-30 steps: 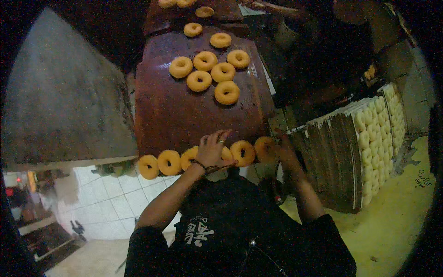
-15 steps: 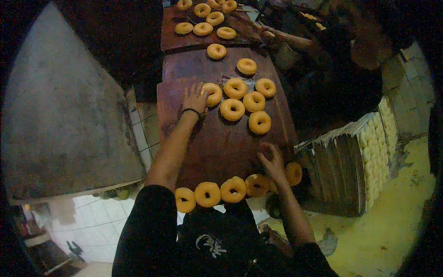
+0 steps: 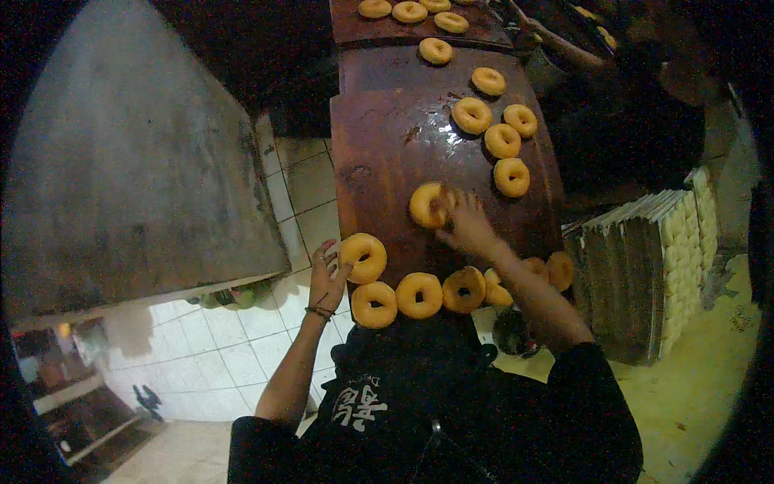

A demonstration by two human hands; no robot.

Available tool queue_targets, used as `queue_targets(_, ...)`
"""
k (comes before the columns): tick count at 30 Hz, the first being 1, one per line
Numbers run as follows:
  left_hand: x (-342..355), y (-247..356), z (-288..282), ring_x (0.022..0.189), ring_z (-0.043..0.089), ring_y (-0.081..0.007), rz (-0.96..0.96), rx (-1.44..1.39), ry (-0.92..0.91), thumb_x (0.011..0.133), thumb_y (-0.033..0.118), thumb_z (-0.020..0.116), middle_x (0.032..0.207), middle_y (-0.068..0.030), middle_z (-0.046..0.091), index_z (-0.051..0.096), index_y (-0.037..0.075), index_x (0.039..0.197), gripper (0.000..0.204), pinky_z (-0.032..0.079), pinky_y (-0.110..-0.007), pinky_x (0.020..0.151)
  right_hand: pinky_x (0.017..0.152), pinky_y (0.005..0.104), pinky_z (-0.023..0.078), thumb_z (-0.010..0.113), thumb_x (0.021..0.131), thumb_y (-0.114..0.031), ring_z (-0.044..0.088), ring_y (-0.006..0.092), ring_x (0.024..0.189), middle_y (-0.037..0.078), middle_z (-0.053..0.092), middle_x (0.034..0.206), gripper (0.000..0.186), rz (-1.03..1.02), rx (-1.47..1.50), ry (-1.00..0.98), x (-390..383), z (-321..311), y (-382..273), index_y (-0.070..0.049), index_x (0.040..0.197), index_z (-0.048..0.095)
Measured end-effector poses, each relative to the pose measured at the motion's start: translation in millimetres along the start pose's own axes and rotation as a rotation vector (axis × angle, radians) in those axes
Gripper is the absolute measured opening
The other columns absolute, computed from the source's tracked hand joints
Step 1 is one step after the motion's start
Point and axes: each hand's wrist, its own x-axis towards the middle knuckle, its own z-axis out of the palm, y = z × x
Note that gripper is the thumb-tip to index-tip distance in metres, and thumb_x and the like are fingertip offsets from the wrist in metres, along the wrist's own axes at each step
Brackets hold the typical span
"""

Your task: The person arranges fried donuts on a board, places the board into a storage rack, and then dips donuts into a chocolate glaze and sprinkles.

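On the reddish-brown board [image 3: 379, 161], my left hand [image 3: 326, 274] grips a golden ring doughnut [image 3: 364, 244] at the near left edge, just above a near row of doughnuts [image 3: 418, 281], some standing tilted. My right hand [image 3: 469, 222] has its fingers closed on another doughnut [image 3: 423, 202] in the middle of the board. Several more doughnuts [image 3: 504, 135] lie farther up toward the right, and others [image 3: 409, 11] are on the far board.
A grey slab [image 3: 137, 161] fills the left side. At upper right a co-worker's arm [image 3: 564, 44] reaches toward the far board. Stacked trays [image 3: 621, 274] of pale dough rings stand at lower right. Tiled floor [image 3: 226, 355] shows at lower left.
My left hand came down from the upper group with a doughnut to the near left. My right hand moved up from the near row onto another doughnut, now lower than the group.
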Motion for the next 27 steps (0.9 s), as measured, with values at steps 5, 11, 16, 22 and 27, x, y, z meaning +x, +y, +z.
queue_targets(5,7,-59,17,0.135,0.049,-0.0246,-0.355,-0.790,0.041,0.104,0.041,0.053,0.147,-0.0120,0.049,0.043,0.006,0.148,0.057,0.042,-0.039,0.112,0.105,0.0565,0.042,0.076,0.084,-0.032,0.047,0.0426,0.130,0.024,0.047,0.143,0.052,-0.118,0.259,-0.025,-22,-45,-22,-0.014,0.131,0.061)
queue_targets(11,23,-2,35,0.123,0.060,-0.0202,-0.331,-0.906,0.014,0.105,0.048,0.046,0.133,-0.0070,0.062,0.053,0.008,0.139,0.053,0.045,-0.040,0.108,0.097,0.0489,0.051,0.068,0.093,-0.026,0.060,0.0414,0.117,0.023,0.061,0.129,0.063,0.422,0.444,0.459,0,-25,222,0.000,0.145,0.045)
queue_targets(16,9,1,19,0.123,0.059,-0.0202,-0.274,-0.858,0.135,0.105,0.049,0.046,0.133,-0.0076,0.062,0.054,0.008,0.138,0.053,0.045,-0.040,0.108,0.103,0.0435,0.049,0.069,0.092,-0.016,0.060,0.0296,0.118,0.017,0.061,0.130,0.058,0.128,0.798,0.034,-14,-14,98,-0.003,0.144,0.047)
queue_targets(22,10,-13,22,0.125,0.057,-0.0226,-0.397,-0.911,0.217,0.105,0.049,0.046,0.130,-0.0091,0.062,0.053,0.006,0.137,0.054,0.043,-0.042,0.110,0.111,0.0503,0.041,0.079,0.085,-0.026,0.040,0.0409,0.139,0.023,0.045,0.146,0.075,0.298,0.198,0.349,32,-37,126,-0.006,0.147,0.042)
queue_targets(27,9,-6,29,0.128,0.054,-0.0233,-0.396,-0.872,0.222,0.106,0.049,0.046,0.135,-0.0091,0.059,0.053,0.007,0.137,0.053,0.041,-0.042,0.112,0.110,0.0541,0.041,0.073,0.086,-0.036,0.045,0.0480,0.132,0.029,0.044,0.144,0.070,0.230,-0.183,0.207,50,-51,181,-0.002,0.141,0.048)
